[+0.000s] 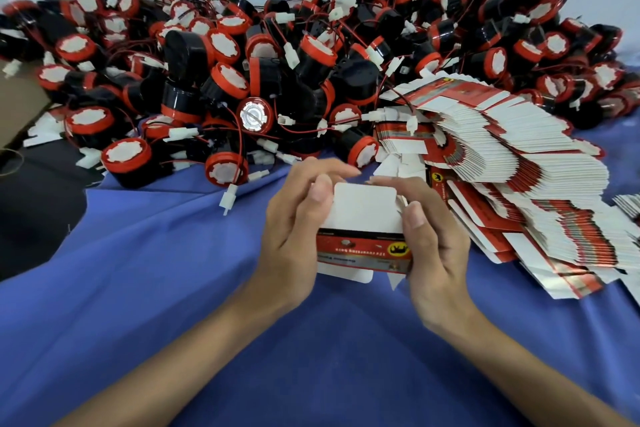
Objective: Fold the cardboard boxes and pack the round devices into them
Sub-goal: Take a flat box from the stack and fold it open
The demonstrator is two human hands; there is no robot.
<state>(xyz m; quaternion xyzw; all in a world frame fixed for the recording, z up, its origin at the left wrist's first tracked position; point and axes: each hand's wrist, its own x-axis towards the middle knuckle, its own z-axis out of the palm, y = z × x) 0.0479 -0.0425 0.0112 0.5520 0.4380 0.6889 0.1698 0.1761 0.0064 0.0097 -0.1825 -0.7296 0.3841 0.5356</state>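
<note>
1. Blue cloth (311,357): lying creased over the work surface, nearest the viewer.
2. Left hand (294,229): clasping the left side of the red printed carton (363,248), thumb lying against its white tuck flap (363,208).
3. Right hand (433,239): clasping the carton's right side, fingers curling over the far edge.
4. Carton: being held between both hands just above the cloth. The upper flap is standing open and a lower flap is hanging loose. The interior is hidden.
5. Flat cartons (519,184): lying fanned out to the right, near the right hand.
6. Round devices (277,62): red-and-black, heaped behind, with wires and white connectors tangling.
7. Risks, as judged:
   - The unsecured lower flap is likely to be letting a device drop through.
   - Hard thumb pressure is likely to be creasing the thin card.
   - Pulling one device from the heap is likely to be dragging its neighbours along by the wires.
</note>
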